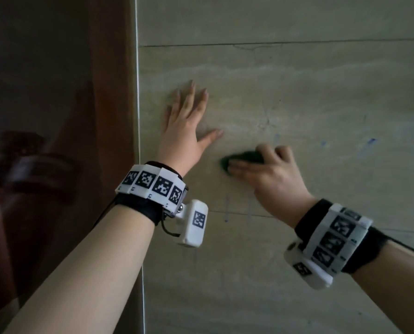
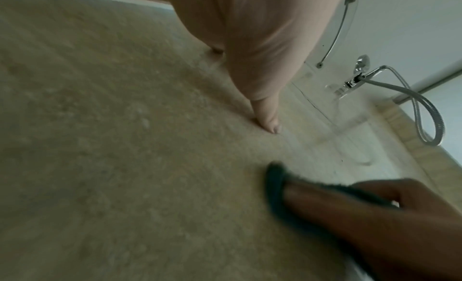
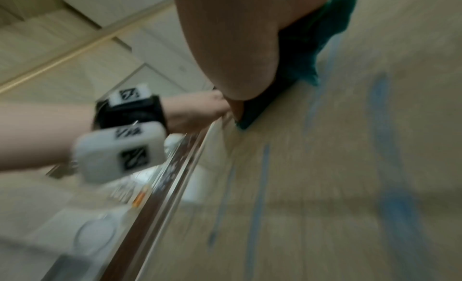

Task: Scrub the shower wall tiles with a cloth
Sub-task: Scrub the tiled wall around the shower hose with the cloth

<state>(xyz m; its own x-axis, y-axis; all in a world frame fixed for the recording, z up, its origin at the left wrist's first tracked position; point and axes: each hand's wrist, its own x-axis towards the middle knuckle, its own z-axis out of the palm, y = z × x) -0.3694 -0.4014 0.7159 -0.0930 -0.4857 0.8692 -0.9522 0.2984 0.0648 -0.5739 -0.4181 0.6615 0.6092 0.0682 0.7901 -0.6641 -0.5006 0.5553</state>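
Observation:
The beige tiled shower wall [image 1: 297, 97] fills the head view. My left hand [image 1: 189, 121] lies flat against it near its left edge, fingers straight and spread, thumb out to the right; the left wrist view shows that hand's palm [image 2: 250, 48] with the thumb tip on the tile. Lower right of it, my right hand [image 1: 271, 169] grips a dark green cloth [image 1: 245, 157] and presses it to the wall, fingers curled over it. The cloth [image 2: 275, 186] bunches under the right hand [image 2: 375, 216]. In the blurred right wrist view the cloth [image 3: 312, 48] lies beneath my right hand [image 3: 232, 38].
Blue streaks [image 1: 371, 141] mark the tile right of and below the cloth, and show as blue streaks [image 3: 382, 111] in the right wrist view. A white corner strip [image 1: 138, 116] ends the wall; dark brown room lies left. A shower hose [image 2: 425, 117] and chrome fitting [image 2: 355, 79] sit farther right.

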